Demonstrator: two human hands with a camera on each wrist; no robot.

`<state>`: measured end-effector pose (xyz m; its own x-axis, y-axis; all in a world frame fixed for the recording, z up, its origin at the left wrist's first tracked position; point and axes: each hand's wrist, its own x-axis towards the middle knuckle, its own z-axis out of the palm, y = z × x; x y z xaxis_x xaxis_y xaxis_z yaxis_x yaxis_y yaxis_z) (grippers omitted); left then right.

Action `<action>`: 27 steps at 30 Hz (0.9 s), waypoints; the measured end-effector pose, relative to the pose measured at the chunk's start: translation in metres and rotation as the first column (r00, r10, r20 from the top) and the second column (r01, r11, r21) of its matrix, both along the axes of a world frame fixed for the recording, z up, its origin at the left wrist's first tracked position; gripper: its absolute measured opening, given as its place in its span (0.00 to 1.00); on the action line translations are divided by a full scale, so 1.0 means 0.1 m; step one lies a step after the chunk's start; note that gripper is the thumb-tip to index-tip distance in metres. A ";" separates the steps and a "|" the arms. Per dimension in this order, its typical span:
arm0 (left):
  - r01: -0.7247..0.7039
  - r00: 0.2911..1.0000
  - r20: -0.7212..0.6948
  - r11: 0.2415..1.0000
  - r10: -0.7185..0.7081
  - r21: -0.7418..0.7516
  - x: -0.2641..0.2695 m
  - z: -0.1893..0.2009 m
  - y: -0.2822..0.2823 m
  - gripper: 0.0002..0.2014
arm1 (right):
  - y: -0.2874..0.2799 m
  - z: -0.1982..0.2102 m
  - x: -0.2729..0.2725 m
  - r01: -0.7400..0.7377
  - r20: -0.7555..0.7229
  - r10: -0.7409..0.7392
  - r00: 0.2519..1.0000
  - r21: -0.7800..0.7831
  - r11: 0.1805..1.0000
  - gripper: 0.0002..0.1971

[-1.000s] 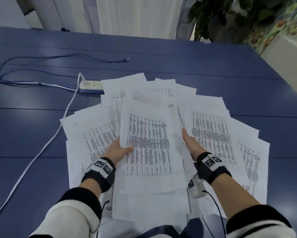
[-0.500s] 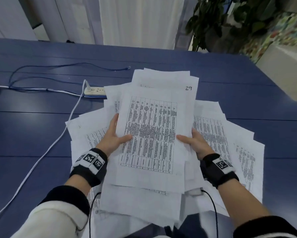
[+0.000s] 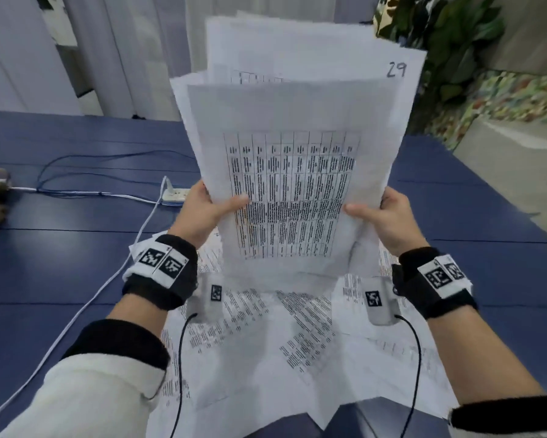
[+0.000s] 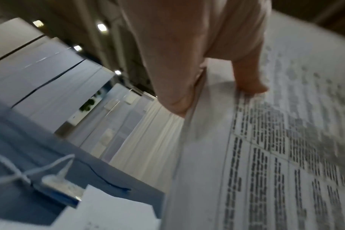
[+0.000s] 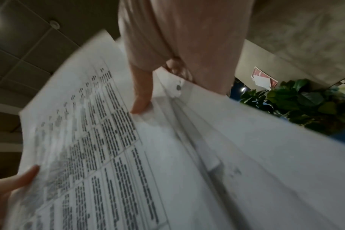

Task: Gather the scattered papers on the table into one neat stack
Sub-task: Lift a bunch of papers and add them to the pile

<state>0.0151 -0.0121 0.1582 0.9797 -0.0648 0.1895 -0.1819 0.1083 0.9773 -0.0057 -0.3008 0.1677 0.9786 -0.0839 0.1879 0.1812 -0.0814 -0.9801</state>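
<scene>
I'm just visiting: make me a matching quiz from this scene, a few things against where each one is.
Things:
1. held bundle of papers
2. loose papers
3. power strip
4. potted plant

Places:
A. beyond the table's far right corner
B. spread on the table, near edge
C. upright between both hands
D. on the table, behind the left hand

Pairs: 1-C, 2-B, 3-D, 4-A

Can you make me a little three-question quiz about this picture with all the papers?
1. True or false: both hands hold the upright bundle of white printed paper sheets.
2. What number is handwritten on a sheet in that bundle? A) 17 B) 29 C) 43
3. Fill in: more loose white printed sheets lie on the dark blue ____.

Key:
1. True: the left hand and the right hand each grip one side edge.
2. B
3. table
</scene>
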 end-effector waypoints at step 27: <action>-0.280 0.920 0.243 0.949 0.309 -0.146 -0.05 0.21 -0.33 0.25 | 0.17 0.03 0.18 0.073 0.068 -0.074 0.995 0.017 0.997 0.18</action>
